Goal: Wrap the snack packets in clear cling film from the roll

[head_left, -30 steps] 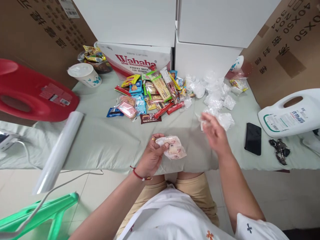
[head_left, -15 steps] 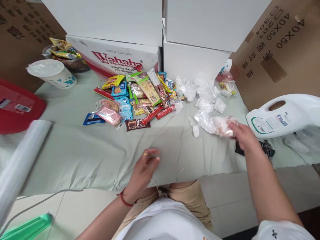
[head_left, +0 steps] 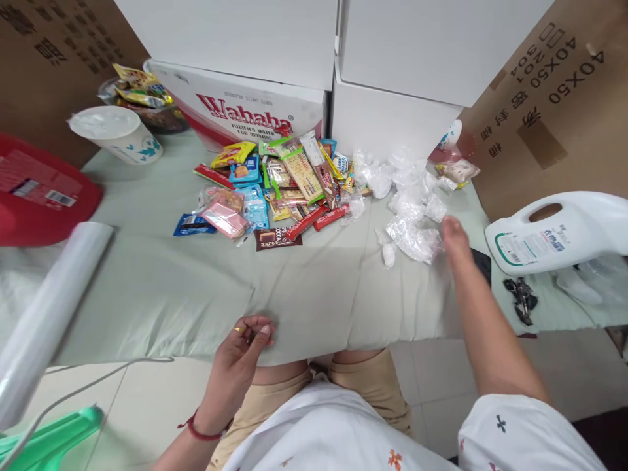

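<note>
My left hand (head_left: 248,343) hovers over the table's front edge, fingers curled in and thumb against them; nothing shows in it. My right hand (head_left: 455,237) is stretched out beside a heap of crumpled clear plastic wrap (head_left: 409,203). Blur and the angle hide its fingers, so I cannot tell whether it holds anything. Beyond it lies a clear bag with pinkish and yellow contents (head_left: 458,173). To the left, a pile of packaged snacks (head_left: 294,176) includes green-edged packets, red sticks and a pink packet (head_left: 226,217). A dark brown cocoa packet (head_left: 279,239) lies in front.
White cartons (head_left: 400,124) and a Wahaha water box (head_left: 240,111) stand behind. At left are a paper cup (head_left: 118,137), a snack tub (head_left: 154,118), a red container (head_left: 44,196) and a plastic film roll (head_left: 59,314). A white detergent bottle (head_left: 554,229) and keys (head_left: 523,299) lie right.
My right hand has left the front of the plastic heap; the pinkish clear bag it held no longer shows there. My left hand has drawn left and toward me, its fingers curling in.
</note>
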{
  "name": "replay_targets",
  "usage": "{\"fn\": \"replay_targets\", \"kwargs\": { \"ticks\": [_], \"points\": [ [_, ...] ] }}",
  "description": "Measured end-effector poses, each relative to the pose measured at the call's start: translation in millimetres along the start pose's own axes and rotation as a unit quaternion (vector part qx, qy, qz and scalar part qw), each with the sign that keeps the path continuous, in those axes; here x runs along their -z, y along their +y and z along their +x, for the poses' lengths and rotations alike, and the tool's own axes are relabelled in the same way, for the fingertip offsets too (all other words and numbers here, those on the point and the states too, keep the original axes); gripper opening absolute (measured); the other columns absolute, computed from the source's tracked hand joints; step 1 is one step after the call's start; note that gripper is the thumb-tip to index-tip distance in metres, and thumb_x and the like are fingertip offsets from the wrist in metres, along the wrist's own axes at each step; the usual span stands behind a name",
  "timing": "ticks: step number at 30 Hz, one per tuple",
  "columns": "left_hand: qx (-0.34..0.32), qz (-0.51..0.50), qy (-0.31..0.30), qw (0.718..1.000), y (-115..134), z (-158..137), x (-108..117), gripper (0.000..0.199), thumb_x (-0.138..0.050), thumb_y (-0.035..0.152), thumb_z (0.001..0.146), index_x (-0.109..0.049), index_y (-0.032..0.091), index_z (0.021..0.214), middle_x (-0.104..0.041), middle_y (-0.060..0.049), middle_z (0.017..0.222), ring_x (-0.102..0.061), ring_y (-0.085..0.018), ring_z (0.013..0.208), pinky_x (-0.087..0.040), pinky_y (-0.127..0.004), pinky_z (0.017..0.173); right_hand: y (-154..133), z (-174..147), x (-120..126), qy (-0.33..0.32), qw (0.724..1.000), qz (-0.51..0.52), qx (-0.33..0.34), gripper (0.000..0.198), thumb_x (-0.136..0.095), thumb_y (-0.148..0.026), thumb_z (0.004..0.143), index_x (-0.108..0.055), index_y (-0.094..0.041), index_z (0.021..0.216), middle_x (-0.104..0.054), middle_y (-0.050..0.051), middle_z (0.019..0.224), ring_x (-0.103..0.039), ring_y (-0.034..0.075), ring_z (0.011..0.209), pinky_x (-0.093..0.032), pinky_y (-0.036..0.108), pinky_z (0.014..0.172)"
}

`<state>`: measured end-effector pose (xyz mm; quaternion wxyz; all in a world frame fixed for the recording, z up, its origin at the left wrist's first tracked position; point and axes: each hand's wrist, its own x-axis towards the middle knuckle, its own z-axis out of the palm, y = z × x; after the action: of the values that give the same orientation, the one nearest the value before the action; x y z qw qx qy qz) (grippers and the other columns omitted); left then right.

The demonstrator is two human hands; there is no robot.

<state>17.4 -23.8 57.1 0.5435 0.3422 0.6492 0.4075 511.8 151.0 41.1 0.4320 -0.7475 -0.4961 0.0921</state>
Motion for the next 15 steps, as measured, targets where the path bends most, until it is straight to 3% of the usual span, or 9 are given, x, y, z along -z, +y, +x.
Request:
{"fn": "replay_targets", "kwargs": {
  "ticks": [3,7,10,12,15],
  "points": [
    [-0.01,0.011,-0.018,1.0,2,4,-2,0.051,-0.081,0.064,0.072,-0.067,0.018,0.091,-0.068,-0.005,0.082,-0.062,-0.019,0.08,-0.054,-0.029,0.069,-9,-58,-34,-0.025,0.999,-0.011,-0.026,0.063,-0.046,-0.072,0.089,-0.069,-0.016,0.103,-0.07,0.021,0.119,-0.06,0.033,0.123,-0.038,0.058,0.113],
    [-0.016,0.011,-0.025,0.999,7,4,-5,0.047,-0.08,0.061,0.075,-0.066,0.019,0.089,-0.067,-0.004,0.082,-0.061,-0.018,0.078,-0.054,-0.029,0.069,-36,-98,-60,-0.046,0.995,0.068,-0.052,0.064,-0.041,-0.068,0.095,-0.064,-0.018,0.127,-0.063,0.016,0.14,-0.057,0.026,0.131,-0.042,0.049,0.113],
    [-0.023,0.01,-0.014,1.0,3,1,-3,0.045,-0.079,0.059,0.075,-0.066,0.019,0.09,-0.068,-0.004,0.082,-0.062,-0.018,0.078,-0.054,-0.029,0.069,-44,-101,-51,0.01,0.983,0.143,-0.112,0.057,-0.047,-0.062,0.094,-0.063,-0.018,0.126,-0.066,0.014,0.132,-0.062,0.023,0.12,-0.048,0.042,0.104],
    [-0.031,0.009,-0.002,0.999,-3,-1,-2,0.044,-0.079,0.059,0.075,-0.065,0.019,0.09,-0.067,-0.004,0.081,-0.062,-0.018,0.077,-0.054,-0.029,0.069,-45,-97,-41,0.018,0.98,0.133,-0.144,0.055,-0.055,-0.062,0.088,-0.065,-0.017,0.118,-0.07,0.013,0.121,-0.065,0.021,0.106,-0.052,0.038,0.092],
    [-0.043,0.008,0.005,0.999,-11,-2,-3,0.043,-0.076,0.058,0.078,-0.064,0.019,0.089,-0.066,-0.003,0.08,-0.06,-0.017,0.075,-0.053,-0.029,0.069,-48,-97,-31,-0.089,0.982,0.092,-0.136,0.058,-0.071,-0.061,0.075,-0.068,-0.017,0.113,-0.072,0.01,0.107,-0.064,0.019,0.085,-0.052,0.033,0.075]
  ]
}}
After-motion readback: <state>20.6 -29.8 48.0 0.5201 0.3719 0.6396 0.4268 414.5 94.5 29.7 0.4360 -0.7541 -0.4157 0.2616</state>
